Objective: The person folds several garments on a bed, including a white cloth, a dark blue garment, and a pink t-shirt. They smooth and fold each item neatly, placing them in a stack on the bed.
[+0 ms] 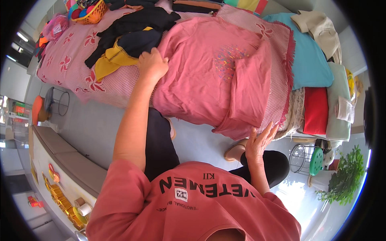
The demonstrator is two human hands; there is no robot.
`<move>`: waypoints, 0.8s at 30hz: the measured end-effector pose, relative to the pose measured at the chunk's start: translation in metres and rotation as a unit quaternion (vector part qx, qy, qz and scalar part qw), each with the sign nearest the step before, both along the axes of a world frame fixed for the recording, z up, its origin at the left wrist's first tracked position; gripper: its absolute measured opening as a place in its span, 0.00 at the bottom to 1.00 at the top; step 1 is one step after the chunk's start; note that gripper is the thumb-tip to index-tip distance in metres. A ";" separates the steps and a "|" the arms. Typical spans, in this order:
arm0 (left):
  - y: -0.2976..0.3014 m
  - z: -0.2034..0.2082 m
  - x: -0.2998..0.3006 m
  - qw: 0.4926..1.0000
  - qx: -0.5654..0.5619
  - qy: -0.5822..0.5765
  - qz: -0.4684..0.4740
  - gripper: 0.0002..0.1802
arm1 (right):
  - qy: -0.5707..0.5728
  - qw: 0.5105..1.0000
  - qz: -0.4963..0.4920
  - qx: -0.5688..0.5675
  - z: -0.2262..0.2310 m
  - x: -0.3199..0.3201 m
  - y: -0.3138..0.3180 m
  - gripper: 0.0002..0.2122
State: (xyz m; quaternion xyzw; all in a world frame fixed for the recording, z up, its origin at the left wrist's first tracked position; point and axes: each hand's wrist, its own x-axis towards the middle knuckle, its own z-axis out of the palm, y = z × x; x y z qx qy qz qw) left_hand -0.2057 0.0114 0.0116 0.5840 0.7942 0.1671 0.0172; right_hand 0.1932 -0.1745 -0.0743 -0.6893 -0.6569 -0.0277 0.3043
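A pink long-sleeved shirt (197,68) with a speckled, multicoloured print lies spread on a patterned pink cover (277,40). One sleeve is folded over its right part and points toward me. At the shirt's left edge, my left hand (154,66) is closed, with the fabric pinched in its fingers. My right hand (259,142) is open, fingers spread, beside the shirt's near right corner and against the edge of the cover. Just left of my left hand lie a black garment (124,28) and a mustard-and-dark garment (114,56), crumpled together.
Folded cloths, including a blue one (307,56) and a red one (315,110), are stacked at the right. An orange basket (94,15) stands at the far left. A green round stool (316,161) and a leafy plant (348,174) are on the right. A grey bench (66,154) runs along the left.
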 end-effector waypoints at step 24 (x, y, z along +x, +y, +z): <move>-0.044 0.022 -0.017 0.766 0.167 -0.591 -0.189 0.10 | 0.676 0.558 0.272 -0.396 0.122 -0.284 0.204 0.18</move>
